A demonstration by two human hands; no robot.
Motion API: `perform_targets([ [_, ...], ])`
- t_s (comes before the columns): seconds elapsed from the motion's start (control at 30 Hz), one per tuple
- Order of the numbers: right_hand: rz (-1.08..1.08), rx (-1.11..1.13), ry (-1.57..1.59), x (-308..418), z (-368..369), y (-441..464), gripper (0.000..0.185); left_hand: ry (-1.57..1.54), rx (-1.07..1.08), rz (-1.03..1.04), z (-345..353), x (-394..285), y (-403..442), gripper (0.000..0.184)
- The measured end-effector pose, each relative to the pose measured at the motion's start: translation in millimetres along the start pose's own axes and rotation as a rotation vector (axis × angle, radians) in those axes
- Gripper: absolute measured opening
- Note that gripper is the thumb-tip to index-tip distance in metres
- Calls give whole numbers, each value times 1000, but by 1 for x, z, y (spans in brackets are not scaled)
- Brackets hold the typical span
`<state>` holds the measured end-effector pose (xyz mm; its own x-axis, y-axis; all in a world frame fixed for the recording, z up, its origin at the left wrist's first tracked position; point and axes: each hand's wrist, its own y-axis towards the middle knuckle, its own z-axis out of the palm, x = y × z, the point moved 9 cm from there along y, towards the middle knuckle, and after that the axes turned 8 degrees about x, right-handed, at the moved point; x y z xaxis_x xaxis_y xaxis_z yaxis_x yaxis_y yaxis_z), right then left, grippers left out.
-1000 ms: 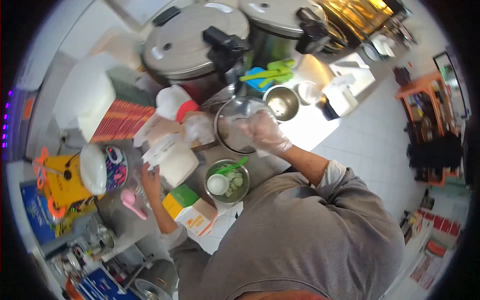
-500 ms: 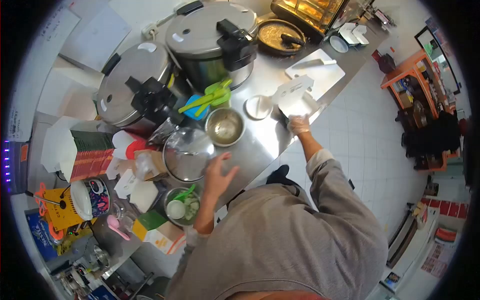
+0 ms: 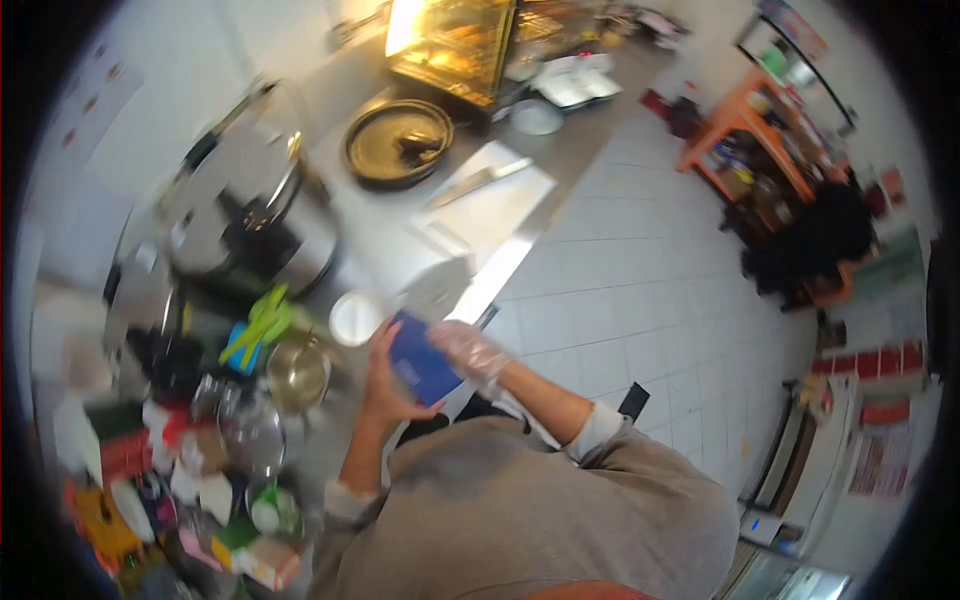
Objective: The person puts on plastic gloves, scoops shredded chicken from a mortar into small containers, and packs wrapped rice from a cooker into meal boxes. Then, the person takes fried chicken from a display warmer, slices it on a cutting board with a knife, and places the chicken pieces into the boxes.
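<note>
A blue box (image 3: pixel 424 358) with an open pale flap (image 3: pixel 438 289) is held between both hands near the counter's front edge. My left hand (image 3: pixel 383 385), bare, grips its left and lower side. On its right side lies my right hand (image 3: pixel 465 350), in a clear plastic glove, fingers wrapped at the edge. A round white lid or dish (image 3: pixel 355 318) is on the counter just left of the box. Behind the box is a white cutting board (image 3: pixel 492 205) with a knife (image 3: pixel 480 183) on it. The inside of the box is hidden.
Steel bowl (image 3: pixel 299 371), glass lid (image 3: pixel 252 432) and green tongs (image 3: pixel 266 320) stand at left. Behind them is a large cooker (image 3: pixel 250 215). A round dark pan (image 3: pixel 398 142) and a lit display case (image 3: pixel 455 45) are at the back. An orange shelf (image 3: pixel 750 130) stands across the tiled floor.
The view has swung toward the right end of the counter. My right hand has lifted the box off the counter, and my left hand has come over and closed on it.
</note>
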<state>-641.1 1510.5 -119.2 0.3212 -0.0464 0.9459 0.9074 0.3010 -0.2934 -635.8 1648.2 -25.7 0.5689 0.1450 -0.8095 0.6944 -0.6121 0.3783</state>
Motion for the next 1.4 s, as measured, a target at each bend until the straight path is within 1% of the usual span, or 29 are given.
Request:
perform_targets([
  [0.03,-150,30,-74,4,1,7,34,-62,-33,-26,-3,0,-1,115],
  [0.1,-308,121,-83,15,3,17,31,19,-26,-13,-7,-4,3,115],
  [0.13,-321,180,-14,15,8,22,29,72,-34,-21,-12,-3,3,115],
  [0.17,-332,248,53,23,15,25,27,118,-33,-2,-15,-4,4,114],
  [0.27,-56,250,-3,40,14,21,22,235,-33,24,-18,-17,8,110],
  [0.33,-69,249,-6,54,15,26,20,276,-60,-8,-33,-13,1,106],
  [0.37,-72,258,-4,59,18,31,19,294,-107,1,-41,-13,-3,105],
  [0.47,-215,277,-133,90,21,44,16,356,-203,7,-62,-15,-11,103],
  [0.53,-191,240,-115,109,17,52,13,409,-243,-25,-80,-14,-19,102],
  [0.57,-240,173,-26,126,9,53,11,395,-320,-41,-96,-13,-31,101],
  [0.6,-244,79,310,110,-11,70,11,383,-402,-51,-113,-11,-42,100],
  [0.63,-181,-16,120,126,-35,65,10,371,-491,-50,-128,-10,-51,100],
  [0.67,-116,-80,43,134,-50,64,11,345,-525,-90,-141,-8,-61,93],
  [0.7,-131,-29,136,143,-48,61,13,327,-525,-126,-147,-5,-70,94],
  [0.73,-172,67,-199,133,-57,84,18,300,-527,-150,-150,-1,-74,95],
  [0.8,-46,16,-597,97,-59,115,25,462,-384,-228,-144,-10,-67,99],
  [0.83,-19,-7,-767,72,-61,131,27,526,-329,-267,-138,-13,-62,104],
  [0.87,1,-29,-936,45,-62,147,29,492,-318,-296,-134,-18,-56,106],
  [0.9,17,-52,-1107,37,-53,152,31,456,-309,-325,-128,-22,-50,108],
  [0.93,-66,-91,-1104,37,-46,150,32,420,-303,-348,-123,-25,-48,110],
  [1.0,-245,-185,-1091,67,-31,123,33,514,-263,-363,-115,-32,-43,113],
  [1.03,4,-140,-1098,93,-13,103,34,549,-232,-372,-108,-35,-41,115],
  [1.13,-92,268,-408,99,35,57,32,648,-115,-370,-84,-40,-29,119],
  [1.17,-83,329,-473,103,43,50,31,678,-46,-378,-75,-43,-24,121],
  [1.23,-71,452,-604,111,53,40,29,548,22,-325,-64,-53,-16,121],
  [1.33,25,495,-435,111,35,29,28,312,85,-270,-51,-65,-8,121],
  [1.37,-45,502,-565,114,30,27,26,225,104,-255,-46,-67,-8,120],
  [1.4,-81,499,-581,115,30,22,24,183,94,-260,-42,-65,-8,121],
])
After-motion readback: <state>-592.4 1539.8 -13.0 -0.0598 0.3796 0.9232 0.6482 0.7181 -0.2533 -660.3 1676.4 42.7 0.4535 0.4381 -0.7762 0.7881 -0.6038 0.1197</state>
